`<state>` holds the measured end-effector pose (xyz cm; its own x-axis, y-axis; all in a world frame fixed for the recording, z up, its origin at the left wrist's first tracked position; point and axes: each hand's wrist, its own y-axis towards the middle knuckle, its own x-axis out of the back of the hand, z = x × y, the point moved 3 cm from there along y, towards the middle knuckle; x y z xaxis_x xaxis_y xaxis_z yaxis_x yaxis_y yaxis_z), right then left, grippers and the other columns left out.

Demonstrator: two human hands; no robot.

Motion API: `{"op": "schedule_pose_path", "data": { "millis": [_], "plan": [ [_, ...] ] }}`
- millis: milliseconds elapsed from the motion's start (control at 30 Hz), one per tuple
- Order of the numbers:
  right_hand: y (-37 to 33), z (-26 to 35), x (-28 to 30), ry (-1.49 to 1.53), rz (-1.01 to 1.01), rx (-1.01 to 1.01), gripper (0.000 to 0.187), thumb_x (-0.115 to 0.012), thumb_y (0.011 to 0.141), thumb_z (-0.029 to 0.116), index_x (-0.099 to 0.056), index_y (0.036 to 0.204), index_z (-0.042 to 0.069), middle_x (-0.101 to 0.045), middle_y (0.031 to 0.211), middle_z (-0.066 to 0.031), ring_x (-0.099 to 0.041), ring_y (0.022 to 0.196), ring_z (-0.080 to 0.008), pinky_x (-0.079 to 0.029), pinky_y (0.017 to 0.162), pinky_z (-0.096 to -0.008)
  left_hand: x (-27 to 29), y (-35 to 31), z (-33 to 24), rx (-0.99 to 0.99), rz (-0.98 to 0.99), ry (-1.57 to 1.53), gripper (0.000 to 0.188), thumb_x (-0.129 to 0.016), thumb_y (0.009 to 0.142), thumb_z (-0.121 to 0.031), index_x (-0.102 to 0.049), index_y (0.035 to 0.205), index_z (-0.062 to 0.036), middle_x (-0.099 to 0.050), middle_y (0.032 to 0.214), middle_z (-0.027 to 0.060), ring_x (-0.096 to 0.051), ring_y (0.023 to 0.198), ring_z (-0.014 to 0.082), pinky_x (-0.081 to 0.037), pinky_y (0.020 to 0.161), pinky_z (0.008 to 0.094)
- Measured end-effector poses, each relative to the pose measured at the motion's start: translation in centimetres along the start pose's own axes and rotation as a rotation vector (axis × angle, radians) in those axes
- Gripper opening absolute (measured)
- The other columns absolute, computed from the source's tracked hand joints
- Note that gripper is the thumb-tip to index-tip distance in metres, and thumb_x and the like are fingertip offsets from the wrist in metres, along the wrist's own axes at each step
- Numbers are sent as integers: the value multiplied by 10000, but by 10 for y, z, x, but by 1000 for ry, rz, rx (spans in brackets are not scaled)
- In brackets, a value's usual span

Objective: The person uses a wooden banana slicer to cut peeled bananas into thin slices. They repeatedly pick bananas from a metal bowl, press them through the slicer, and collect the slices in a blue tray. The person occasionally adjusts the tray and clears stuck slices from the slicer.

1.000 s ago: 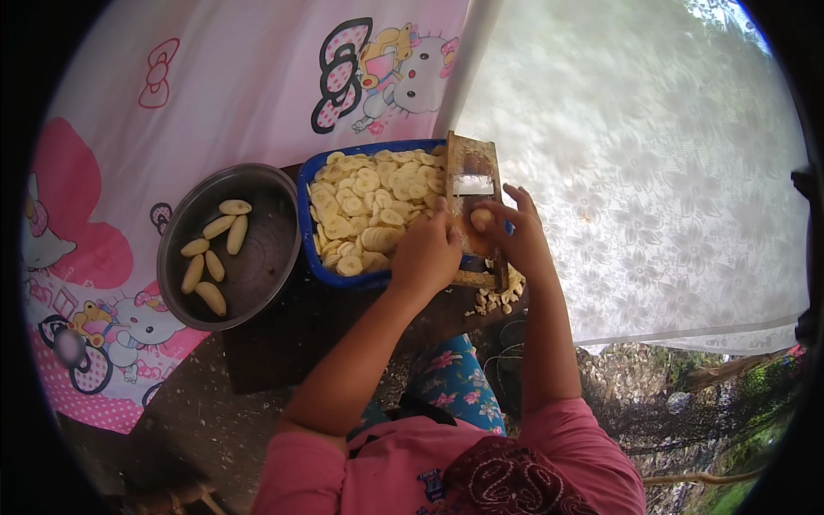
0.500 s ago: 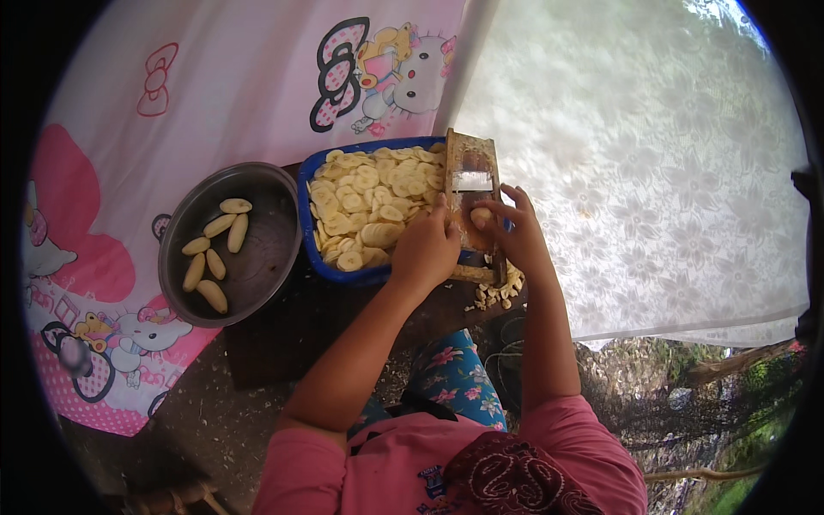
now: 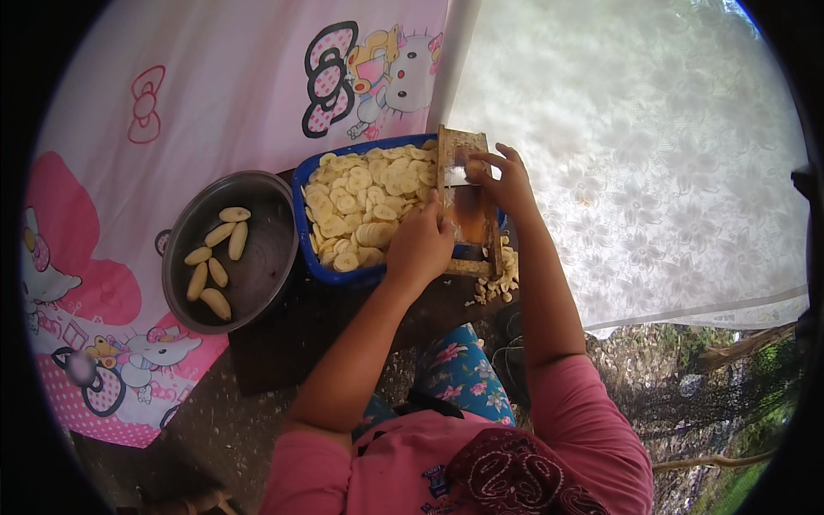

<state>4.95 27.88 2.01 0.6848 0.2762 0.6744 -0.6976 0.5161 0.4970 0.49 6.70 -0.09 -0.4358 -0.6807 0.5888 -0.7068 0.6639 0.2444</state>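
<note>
A wooden slicer (image 3: 468, 216) with a metal blade (image 3: 456, 176) lies across the right end of a blue basin (image 3: 301, 225). Its left rail is gripped by my left hand (image 3: 420, 245), fingers closed around the edge. My right hand (image 3: 510, 183) pinches a short piece of peeled banana (image 3: 473, 171) against the board, at the blade's right side. The fingers partly cover that piece. Thin round banana slices (image 3: 354, 193) fill the basin, heaped close to the slicer.
Left of the basin stands a grey metal pot (image 3: 180, 296) holding several peeled bananas (image 3: 238, 241). Banana scraps (image 3: 504, 275) lie on the dark table (image 3: 266, 360) below the slicer. A pink printed curtain (image 3: 215, 77) and a white lace one (image 3: 635, 172) hang beyond.
My right hand has slid the banana piece away from me along the slicer, from below the blade up to it. My left hand keeps its hold on the rail.
</note>
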Motion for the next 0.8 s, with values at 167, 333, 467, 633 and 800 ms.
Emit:
{"op": "schedule_pose_path", "data": {
  "millis": [167, 333, 467, 633, 800],
  "plan": [
    [-37, 24, 11, 10, 31, 6, 324, -787, 792, 307, -760, 1086, 173, -482, 1401, -245, -443, 1321, -416, -403, 1062, -495, -2, 0, 1, 0, 5, 14, 545, -489, 950, -257, -437, 1436, -16, -596, 1170, 246, -609, 1057, 403, -497, 899, 481],
    [-55, 24, 13, 89, 104, 101, 338, -822, 765, 273, -763, 1077, 158, -467, 1401, -267, -439, 1330, -424, -416, 1056, -483, -1, 0, 2, -15, -19, 30, 546, -493, 945, -253, -439, 1434, -17, -602, 1145, 259, -615, 1047, 407, -500, 888, 486],
    [-3, 3, -1, 217, 63, -137, 370, -825, 768, 317, -759, 1094, 156, -446, 1418, -277, -410, 1357, -419, -410, 1065, -482, -2, 0, 2, 5, 2, -10, 553, -497, 942, -252, -434, 1440, -20, -593, 1156, 269, -611, 1058, 410, -500, 892, 488],
    [-10, 8, 0, 141, 25, -153, 388, -825, 770, 342, -757, 1102, 153, -435, 1429, -282, -390, 1370, -422, -407, 1068, -489, 0, -1, -1, -3, -9, 16, 546, -491, 947, -250, -436, 1436, -11, -602, 1139, 263, -614, 1048, 414, -499, 894, 486],
    [-64, 22, 11, 170, 116, 40, 381, -839, 735, 339, -767, 1084, 205, -439, 1438, -279, -348, 1395, -446, -382, 1082, -508, -2, -2, 0, -9, -22, 23, 545, -496, 946, -247, -439, 1431, -5, -606, 1132, 261, -616, 1044, 417, -495, 903, 485]
  ]
}}
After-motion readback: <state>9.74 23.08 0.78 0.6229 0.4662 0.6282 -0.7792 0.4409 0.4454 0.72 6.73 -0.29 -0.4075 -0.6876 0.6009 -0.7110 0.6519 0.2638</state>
